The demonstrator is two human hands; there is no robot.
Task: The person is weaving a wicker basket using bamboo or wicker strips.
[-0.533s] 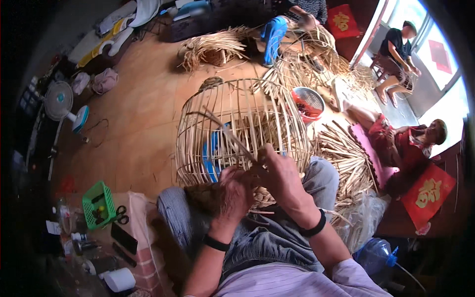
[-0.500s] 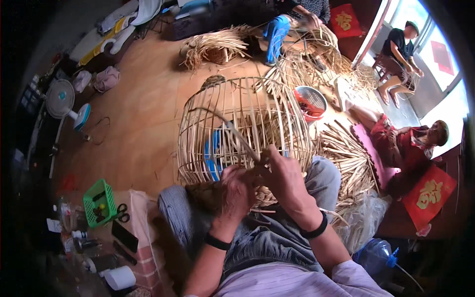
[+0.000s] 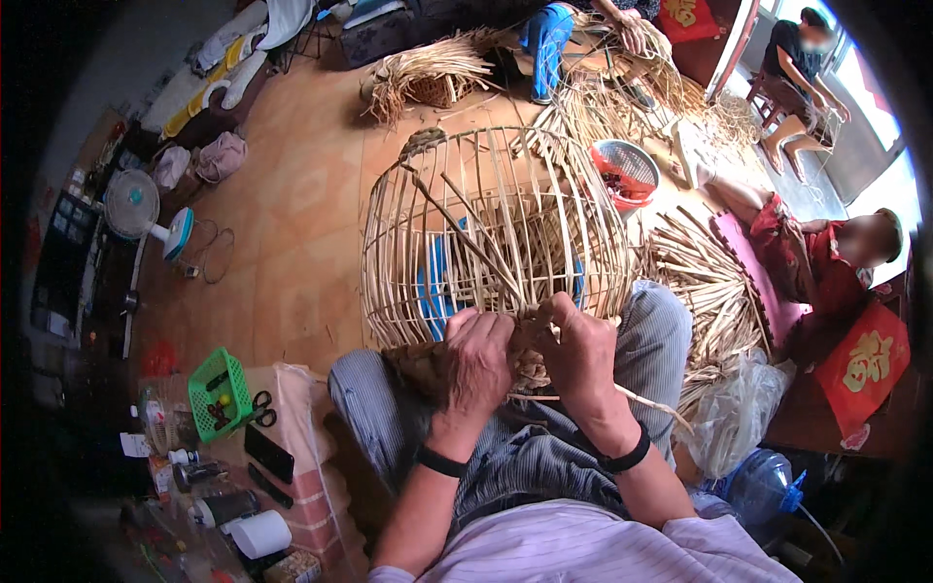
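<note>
A rounded, open cage of pale split strips, like a basket frame (image 3: 397, 325), stands on its side between my knees. Its near end is a tight woven band (image 3: 532, 371), partly covered by my hands. My left hand (image 3: 478, 361) has its fingers curled over this end, closed on the straw work. Beside it my right hand (image 3: 580, 355) pinches at straw strands, thumb and forefinger together. Long brown stalks (image 3: 486, 257) slant from between the hands up across the frame. A pale loose strand (image 3: 653, 405) sticks out beneath my right hand. The exact grip of the fingertips is hidden.
At the left, a cloth-covered table holds a green plastic basket (image 3: 205, 396), scissors (image 3: 263, 409) and a phone (image 3: 269, 454). Straw stalks (image 3: 702, 277) fan out at the right, near a clear bag (image 3: 736, 418) and a water jug (image 3: 763, 489). Other people sit beyond.
The view has shifted slightly, moving the scene. My right hand has come down, and the raised stalk now lies lower against the frame, beside a second stalk.
</note>
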